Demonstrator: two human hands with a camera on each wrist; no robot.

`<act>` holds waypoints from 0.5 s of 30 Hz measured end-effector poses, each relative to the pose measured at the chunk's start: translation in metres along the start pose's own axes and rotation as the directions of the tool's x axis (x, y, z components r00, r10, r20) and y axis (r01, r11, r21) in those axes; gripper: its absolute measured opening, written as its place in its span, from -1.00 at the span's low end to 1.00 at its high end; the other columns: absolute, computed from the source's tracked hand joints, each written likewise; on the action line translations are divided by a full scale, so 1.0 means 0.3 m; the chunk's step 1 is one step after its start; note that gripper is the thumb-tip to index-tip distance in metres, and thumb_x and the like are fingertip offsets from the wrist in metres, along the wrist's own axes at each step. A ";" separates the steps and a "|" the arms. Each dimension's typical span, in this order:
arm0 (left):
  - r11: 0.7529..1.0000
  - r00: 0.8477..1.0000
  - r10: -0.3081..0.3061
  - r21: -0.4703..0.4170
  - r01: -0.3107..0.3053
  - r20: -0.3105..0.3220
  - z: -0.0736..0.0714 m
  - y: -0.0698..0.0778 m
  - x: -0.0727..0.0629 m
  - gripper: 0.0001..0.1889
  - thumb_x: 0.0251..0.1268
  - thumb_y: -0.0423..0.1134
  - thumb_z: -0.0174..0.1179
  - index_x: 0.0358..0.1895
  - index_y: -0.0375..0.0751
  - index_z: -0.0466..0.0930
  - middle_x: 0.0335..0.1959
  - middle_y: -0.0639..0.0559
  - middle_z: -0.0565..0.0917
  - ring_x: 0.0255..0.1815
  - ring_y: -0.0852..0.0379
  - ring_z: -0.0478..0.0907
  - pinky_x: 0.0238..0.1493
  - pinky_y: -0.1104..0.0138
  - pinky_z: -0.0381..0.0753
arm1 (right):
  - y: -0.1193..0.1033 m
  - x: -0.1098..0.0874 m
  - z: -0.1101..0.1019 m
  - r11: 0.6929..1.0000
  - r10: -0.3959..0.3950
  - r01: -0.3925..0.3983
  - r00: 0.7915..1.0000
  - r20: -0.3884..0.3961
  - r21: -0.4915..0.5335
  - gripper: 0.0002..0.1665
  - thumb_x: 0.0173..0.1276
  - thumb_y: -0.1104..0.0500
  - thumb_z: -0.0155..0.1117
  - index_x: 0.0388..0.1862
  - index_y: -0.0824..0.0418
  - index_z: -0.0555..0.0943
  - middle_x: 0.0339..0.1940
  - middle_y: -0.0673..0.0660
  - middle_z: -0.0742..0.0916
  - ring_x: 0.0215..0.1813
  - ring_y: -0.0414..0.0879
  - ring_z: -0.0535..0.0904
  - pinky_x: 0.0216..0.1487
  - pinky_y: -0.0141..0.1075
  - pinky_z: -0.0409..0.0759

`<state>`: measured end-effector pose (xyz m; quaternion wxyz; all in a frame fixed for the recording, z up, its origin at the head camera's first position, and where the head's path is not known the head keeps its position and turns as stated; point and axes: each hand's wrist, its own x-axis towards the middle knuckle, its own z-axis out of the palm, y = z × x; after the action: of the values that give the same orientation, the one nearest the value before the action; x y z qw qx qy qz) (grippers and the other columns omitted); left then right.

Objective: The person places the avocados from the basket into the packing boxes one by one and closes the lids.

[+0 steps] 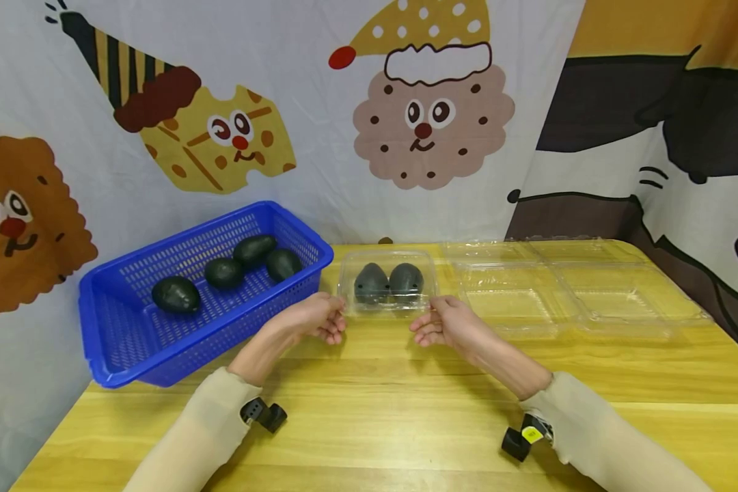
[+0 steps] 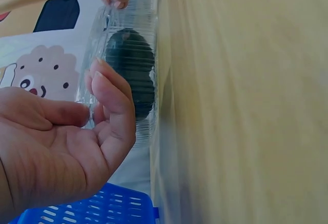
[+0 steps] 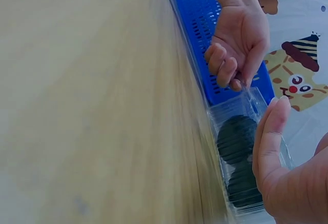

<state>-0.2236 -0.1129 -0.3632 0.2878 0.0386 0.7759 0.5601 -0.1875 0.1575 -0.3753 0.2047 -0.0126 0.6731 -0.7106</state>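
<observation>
A clear plastic clamshell container (image 1: 387, 256) sits on the table with its lid down over two dark avocados (image 1: 372, 283), lying side by side. My left hand (image 1: 318, 318) pinches the rim at its front left corner between thumb and index finger. At the front right corner, my right hand (image 1: 452, 322) holds the rim in the same way, its other fingers curled loosely below. The left wrist view shows the left thumb and fingers (image 2: 115, 98) at the clear edge, an avocado (image 2: 130, 73) visible through the ribbed side wall.
A blue perforated basket (image 1: 203, 342) stands at the left with several avocados (image 1: 176, 294) in it. Several clear, open clamshell containers (image 1: 510, 307) lie on the table (image 1: 369, 410) at the right. Behind hangs a printed cloth (image 1: 320, 137) with cartoon figures.
</observation>
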 end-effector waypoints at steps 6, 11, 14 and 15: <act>0.999 0.999 -0.001 -0.049 -0.001 -0.052 0.003 0.003 0.023 -0.73 0.58 -0.31 -0.27 -0.13 -0.45 0.38 -0.56 0.00 0.51 -0.62 0.18 0.52 -0.52 0.41 0.57 | -0.004 0.034 0.004 1.000 0.001 0.000 1.000 -0.019 0.029 -0.74 0.71 0.19 -0.48 -0.13 0.31 0.17 -0.29 0.21 0.67 -0.36 -0.10 0.64 -0.25 -0.35 0.68; 0.998 0.996 0.000 -0.056 -0.004 -0.085 -0.002 -0.001 0.042 -0.68 0.63 -0.28 -0.29 -0.08 -0.49 0.38 -0.55 0.00 0.50 -0.62 0.18 0.52 -0.52 0.40 0.57 | -0.003 0.055 0.008 1.000 -0.005 0.006 0.999 -0.035 0.029 -0.76 0.72 0.17 -0.47 -0.08 0.31 0.15 -0.27 0.23 0.68 -0.34 -0.08 0.65 -0.22 -0.33 0.69; 0.998 0.995 0.004 -0.061 -0.010 -0.095 -0.004 -0.003 0.052 -0.63 0.68 -0.25 -0.32 -0.11 -0.50 0.39 -0.55 0.00 0.50 -0.62 0.18 0.52 -0.52 0.40 0.57 | -0.002 0.065 0.009 1.000 -0.011 0.012 0.999 -0.048 0.026 -0.74 0.72 0.17 -0.46 -0.03 0.35 0.16 -0.26 0.24 0.67 -0.34 -0.07 0.66 -0.22 -0.31 0.69; 0.998 0.995 0.007 -0.064 -0.013 -0.099 -0.004 -0.004 0.056 -0.62 0.69 -0.23 -0.33 -0.12 -0.49 0.39 -0.54 0.00 0.49 -0.62 0.18 0.52 -0.52 0.40 0.57 | -0.003 0.069 0.009 1.000 -0.013 0.015 0.999 -0.051 0.027 -0.74 0.72 0.18 -0.46 -0.03 0.36 0.16 -0.26 0.25 0.67 -0.34 -0.07 0.66 -0.22 -0.31 0.69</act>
<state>-0.2378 -0.1078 -0.3707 0.2473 0.0056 0.7705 0.5875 -0.2059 0.1485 -0.3796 0.1827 0.0036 0.6684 -0.7210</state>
